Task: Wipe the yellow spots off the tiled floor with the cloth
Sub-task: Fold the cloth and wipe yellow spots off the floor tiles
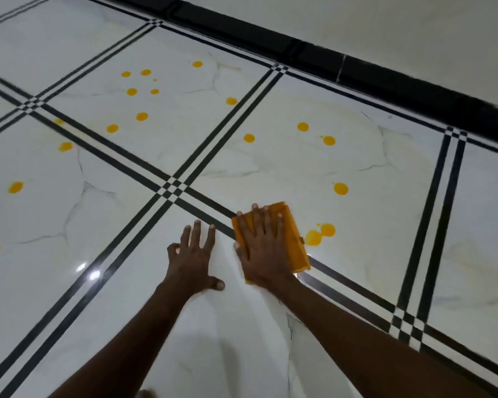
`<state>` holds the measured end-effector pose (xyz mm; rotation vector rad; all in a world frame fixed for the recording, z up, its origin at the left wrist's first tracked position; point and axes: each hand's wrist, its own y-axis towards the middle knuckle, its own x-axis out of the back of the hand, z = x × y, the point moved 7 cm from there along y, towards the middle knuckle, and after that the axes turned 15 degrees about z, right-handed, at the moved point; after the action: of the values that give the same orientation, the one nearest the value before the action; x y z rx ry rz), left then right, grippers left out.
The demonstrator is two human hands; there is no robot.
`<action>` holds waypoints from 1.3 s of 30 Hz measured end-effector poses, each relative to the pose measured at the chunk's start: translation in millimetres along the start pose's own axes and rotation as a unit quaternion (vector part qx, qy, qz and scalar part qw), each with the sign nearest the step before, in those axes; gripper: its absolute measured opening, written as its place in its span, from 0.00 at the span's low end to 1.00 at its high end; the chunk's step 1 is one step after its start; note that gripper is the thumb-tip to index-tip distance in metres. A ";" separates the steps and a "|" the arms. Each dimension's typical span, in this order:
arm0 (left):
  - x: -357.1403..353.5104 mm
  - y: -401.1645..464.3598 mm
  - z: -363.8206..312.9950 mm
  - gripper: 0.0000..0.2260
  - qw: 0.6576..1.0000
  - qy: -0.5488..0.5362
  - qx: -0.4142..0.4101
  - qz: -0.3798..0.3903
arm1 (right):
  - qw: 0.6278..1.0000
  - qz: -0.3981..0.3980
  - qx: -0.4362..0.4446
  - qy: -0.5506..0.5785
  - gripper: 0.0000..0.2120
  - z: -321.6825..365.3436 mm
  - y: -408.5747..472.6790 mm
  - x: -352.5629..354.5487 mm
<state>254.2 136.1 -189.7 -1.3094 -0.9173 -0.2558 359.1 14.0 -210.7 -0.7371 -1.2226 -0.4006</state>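
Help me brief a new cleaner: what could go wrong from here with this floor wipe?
The right hand presses the folded orange cloth flat beside a double yellow spot; one sideways pass may smear it rather than lift it. Many spots lie farther off, so the small cloth may saturate. The left hand braces on glossy tile and could slip.

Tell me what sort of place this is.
Probably an indoor room of a home or building: glossy white marble-look floor tiles with black striped borders, and a black skirting strip running along a pale wall.
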 end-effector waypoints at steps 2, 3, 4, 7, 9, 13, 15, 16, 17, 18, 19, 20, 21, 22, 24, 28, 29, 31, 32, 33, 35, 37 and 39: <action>0.9 0.2 1.8 0.61 1.000 0.010 -0.002 -0.005 | 0.998 0.005 0.062 0.002 0.32 15.8 -1.8 -3.1; 2.7 -1.0 4.7 0.61 1.000 0.010 -0.005 -0.014 | 0.995 0.010 0.096 -0.003 0.30 20.4 4.1 -1.6; 4.4 -1.5 7.5 0.61 1.000 0.007 -0.009 -0.017 | 0.992 0.015 0.122 -0.005 0.29 18.4 14.2 2.7; 9.3 1.7 7.6 0.59 1.000 0.024 -0.014 -0.011 | 0.994 0.022 0.108 -0.010 0.28 -29.9 44.7 22.8; 10.9 3.7 2.9 0.59 0.999 0.039 -0.010 -0.007 | 0.999 0.011 0.035 -0.023 0.29 -86.3 46.4 29.9; 7.6 3.6 -0.8 0.59 0.999 0.044 0.005 -0.006 | 0.989 -0.042 -0.140 0.002 0.32 -165.9 -22.6 25.1; 8.9 0.5 -5.8 0.59 0.998 0.056 0.009 -0.004 | 0.986 -0.052 -0.157 0.024 0.33 -136.4 -59.3 15.3; 8.8 -0.1 -7.1 0.59 0.998 0.058 0.011 -0.002 | 0.992 -0.041 -0.114 0.039 0.33 -106.2 -63.0 8.3; 8.9 -0.5 -7.3 0.59 0.998 0.056 0.013 0.002 | 0.997 -0.024 -0.054 0.043 0.33 -76.3 -56.5 2.9; 12.2 0.0 -10.4 0.59 0.998 0.057 0.011 0.005 | 0.999 -0.011 -0.002 0.031 0.33 -57.8 -43.0 4.0; 13.8 1.4 -13.1 0.59 0.998 0.057 0.007 0.010 | 0.999 -0.006 0.030 0.014 0.33 -54.4 -21.5 9.7; 14.4 3.6 -14.8 0.60 0.998 0.053 -0.001 0.017 | 0.999 -0.003 0.032 -0.001 0.33 -64.3 1.2 18.8; 15.6 5.7 -16.1 0.60 0.999 0.042 -0.010 0.025 | 1.000 -0.003 0.003 -0.004 0.32 -86.1 19.4 27.2; 15.9 8.3 -15.8 0.60 0.999 0.033 -0.020 0.029 | 0.998 -0.011 -0.054 -0.001 0.32 -117.0 28.2 31.5; 15.1 12.5 -16.0 0.60 0.999 0.024 -0.031 0.033 | 0.979 -0.057 -0.192 0.033 0.32 -175.0 10.3 36.2; 18.5 12.4 -25.5 0.61 0.999 0.030 -0.040 0.010 | 0.913 -0.094 -0.370 0.141 0.35 -139.5 -81.8 16.3; 22.3 13.7 -31.0 0.61 0.998 0.032 -0.054 0.004 | 0.923 -0.087 -0.347 0.143 0.36 -109.5 -86.9 11.4; 28.9 19.3 -39.6 0.64 0.995 0.056 -0.078 0.007 | 0.962 -0.053 -0.241 0.121 0.36 -71.8 -64.6 7.2; 31.8 23.1 -42.1 0.65 0.994 0.071 -0.084 0.015 | 0.978 -0.038 -0.182 0.096 0.36 -72.7 -41.1 12.4; 31.4 26.8 -43.9 0.66 0.992 0.082 -0.087 0.024 | 0.987 -0.020 -0.140 0.074 0.35 -84.1 -19.6 17.3; 32.3 31.8 -40.5 0.67 0.991 0.091 -0.089 0.027 | 0.988 -0.026 -0.139 0.055 0.33 -129.0 5.9 25.9; 30.8 35.0 -34.7 0.68 0.992 0.085 -0.095 0.022 | 0.971 -0.064 -0.218 0.072 0.31 -186.6 -10.3 26.8; 31.2 35.6 -32.6 0.67 0.992 0.068 -0.104 0.018 | 0.941 -0.097 -0.305 0.106 0.30 -222.5 -58.7 18.4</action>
<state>310.9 127.1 -192.6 -1.4804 -0.7660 -0.4169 482.7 -181.1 -210.5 -1.0699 -0.9679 -1.0276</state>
